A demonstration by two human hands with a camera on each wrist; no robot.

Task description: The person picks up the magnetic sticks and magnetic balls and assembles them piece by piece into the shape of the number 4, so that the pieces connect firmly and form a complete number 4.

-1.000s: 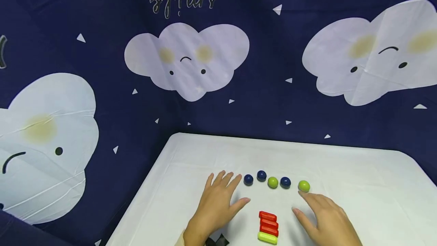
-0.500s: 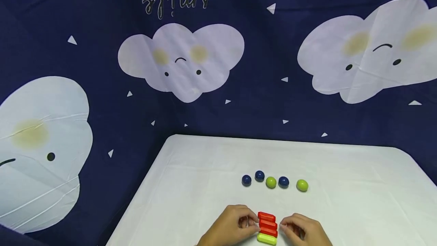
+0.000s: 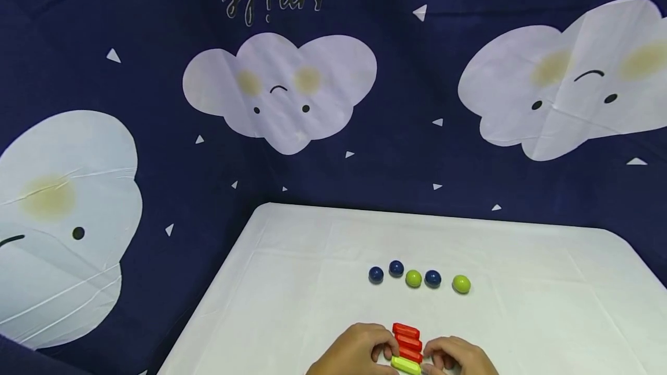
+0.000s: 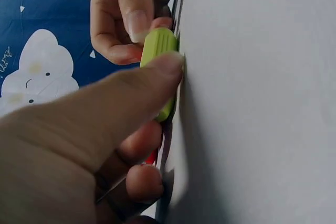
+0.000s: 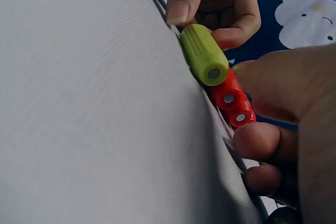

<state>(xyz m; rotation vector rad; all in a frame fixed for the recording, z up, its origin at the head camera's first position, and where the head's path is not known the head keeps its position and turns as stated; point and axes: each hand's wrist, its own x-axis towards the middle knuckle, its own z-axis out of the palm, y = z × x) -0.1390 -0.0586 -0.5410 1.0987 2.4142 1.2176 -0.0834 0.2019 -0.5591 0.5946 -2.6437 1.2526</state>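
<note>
Three red magnetic rods (image 3: 408, 342) lie side by side in a stepped row on the white table, with a yellow-green magnetic rod (image 3: 406, 365) at the near end of the row. My left hand (image 3: 352, 353) pinches the left end of the green rod, its thumb (image 4: 167, 64) lying across it in the left wrist view. From the other side my right hand (image 3: 462, 357) has its thumb at the green rod's right end and its curled fingers close by the red rods' ends. Silver discs show on the rod ends in the right wrist view.
Beyond the rods, balls lie in a loose line: three blue balls (image 3: 432, 278) and two green balls (image 3: 461, 283). A dark blue cloth (image 3: 406, 103) printed with clouds hangs behind the white table (image 3: 292, 259).
Both hands have come in from beside the balls to the two ends of the rods. Their spread fingers have curled in, and the thumbs have closed onto the green rod. The balls stay put.
</note>
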